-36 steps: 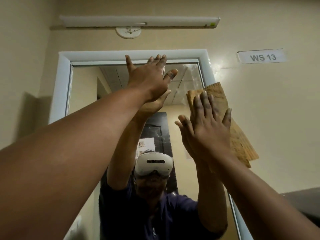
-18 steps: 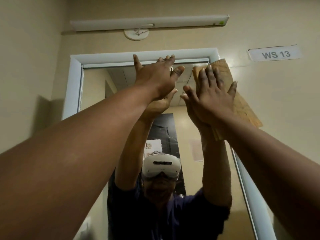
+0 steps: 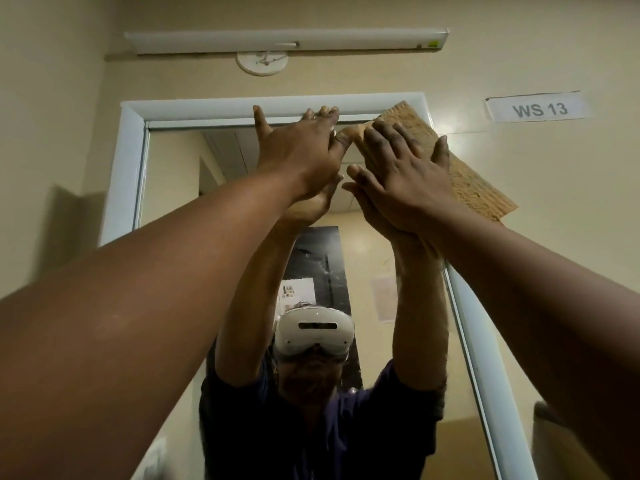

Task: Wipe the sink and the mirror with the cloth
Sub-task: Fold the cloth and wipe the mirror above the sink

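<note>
Head view: right hand [image 3: 401, 178] flat, pressing cloth [image 3: 478, 192] at mirror [image 3: 173, 188] top right corner; left hand [image 3: 298, 157] open, empty; advised: firm overlapping strokes.

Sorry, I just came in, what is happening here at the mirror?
A person is wiping the mirror. The right hand presses a tan cloth flat against the glass at the top right corner, partly over the white frame. The left hand rests open near the top edge beside it.
</note>
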